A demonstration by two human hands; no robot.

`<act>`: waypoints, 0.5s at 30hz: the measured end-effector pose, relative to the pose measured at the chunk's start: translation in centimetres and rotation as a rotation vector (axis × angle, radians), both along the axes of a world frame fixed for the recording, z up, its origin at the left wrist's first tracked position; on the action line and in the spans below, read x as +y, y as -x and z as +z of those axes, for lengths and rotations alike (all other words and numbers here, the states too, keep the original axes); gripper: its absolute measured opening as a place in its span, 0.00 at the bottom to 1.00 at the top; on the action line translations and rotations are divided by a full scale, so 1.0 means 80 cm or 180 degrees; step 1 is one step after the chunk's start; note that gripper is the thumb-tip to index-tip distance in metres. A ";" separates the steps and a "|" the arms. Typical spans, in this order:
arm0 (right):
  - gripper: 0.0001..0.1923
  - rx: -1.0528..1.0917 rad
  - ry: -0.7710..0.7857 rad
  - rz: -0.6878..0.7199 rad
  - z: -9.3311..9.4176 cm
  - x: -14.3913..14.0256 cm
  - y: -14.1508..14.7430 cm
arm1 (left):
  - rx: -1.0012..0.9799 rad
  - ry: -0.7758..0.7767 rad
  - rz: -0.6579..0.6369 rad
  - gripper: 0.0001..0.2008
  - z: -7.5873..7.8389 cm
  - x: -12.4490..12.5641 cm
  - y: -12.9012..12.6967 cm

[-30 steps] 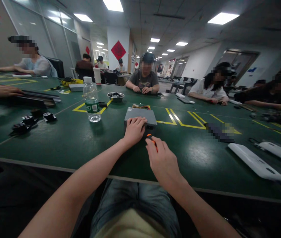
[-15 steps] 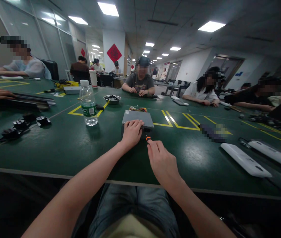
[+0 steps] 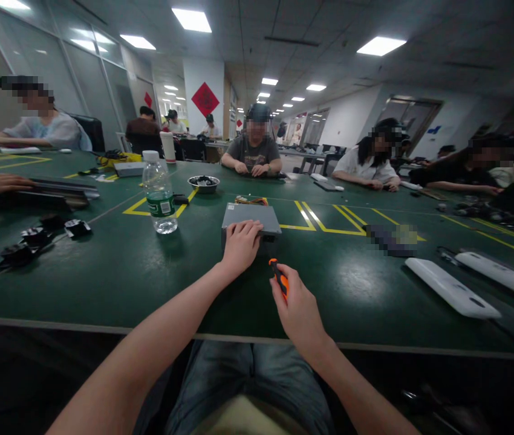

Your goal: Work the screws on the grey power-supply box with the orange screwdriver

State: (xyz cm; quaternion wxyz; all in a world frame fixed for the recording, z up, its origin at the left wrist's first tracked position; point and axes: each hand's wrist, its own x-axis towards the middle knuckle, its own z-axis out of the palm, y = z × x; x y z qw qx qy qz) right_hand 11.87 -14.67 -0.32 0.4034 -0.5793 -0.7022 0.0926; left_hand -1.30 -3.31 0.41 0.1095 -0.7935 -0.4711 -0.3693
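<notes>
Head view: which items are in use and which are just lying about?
In use:
grey box, left hand resting on its near edge
orange screwdriver, gripped in right hand

Lying about:
water bottle
metal bowl
black parts
white casings

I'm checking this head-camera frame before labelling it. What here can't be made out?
- Tip of the orange screwdriver: hidden by the right hand gripping it.
- Near face of the grey metal box: covered by the left hand.
- Contents of the metal bowl: too small.
- Item at the table centre-right: pixelated.
</notes>
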 end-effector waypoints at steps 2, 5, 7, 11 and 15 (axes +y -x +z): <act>0.15 0.1046 0.0811 0.0377 -0.004 0.006 -0.005 | 0.0012 0.0008 0.0014 0.14 0.000 0.000 -0.001; 0.11 0.2494 0.1842 0.0819 0.001 0.018 -0.004 | 0.0029 0.0013 0.0006 0.15 0.001 0.002 -0.002; 0.08 0.3182 0.2309 0.0776 0.008 0.025 -0.001 | 0.0059 0.0024 -0.0026 0.16 0.001 0.003 -0.002; 0.15 0.3674 0.2933 0.0626 0.011 0.039 0.000 | 0.0151 0.0068 -0.0092 0.19 0.002 0.008 0.001; 0.24 0.3768 0.3254 0.0976 -0.001 0.053 -0.007 | 0.0261 0.0137 -0.0158 0.20 0.005 0.012 0.004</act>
